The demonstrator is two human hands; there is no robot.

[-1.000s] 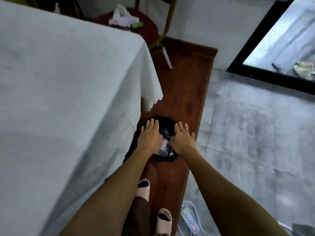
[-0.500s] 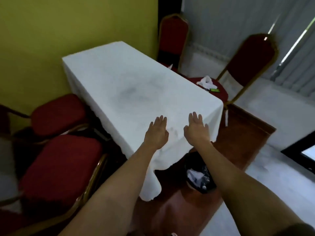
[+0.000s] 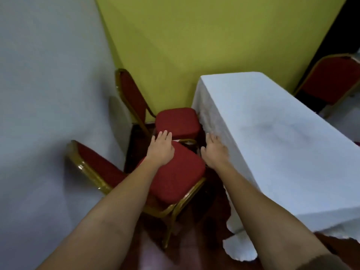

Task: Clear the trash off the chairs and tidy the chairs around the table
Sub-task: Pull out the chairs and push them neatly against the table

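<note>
Two red padded chairs with gold frames stand left of the table [image 3: 272, 133], which is draped in a white cloth. The near chair [image 3: 175, 178] is angled, its seat towards the table. The far chair [image 3: 178, 121] sits close to the table's corner. No trash shows on either seat. My left hand [image 3: 160, 149] hovers open over the near chair's far seat edge. My right hand [image 3: 215, 151] is open beside the tablecloth's hanging side, in the gap between chair and table. Both hands hold nothing.
A white wall [image 3: 48, 94] runs close along the left behind the chair backs, and a yellow-green wall [image 3: 204, 45] stands beyond. Another red chair [image 3: 329, 82] is at the far right behind the table. The floor is dark red-brown wood.
My view has swung from the black trash bin on the floor up and left to the two chairs. Both hands left the bin and now reach out empty over the near chair.
</note>
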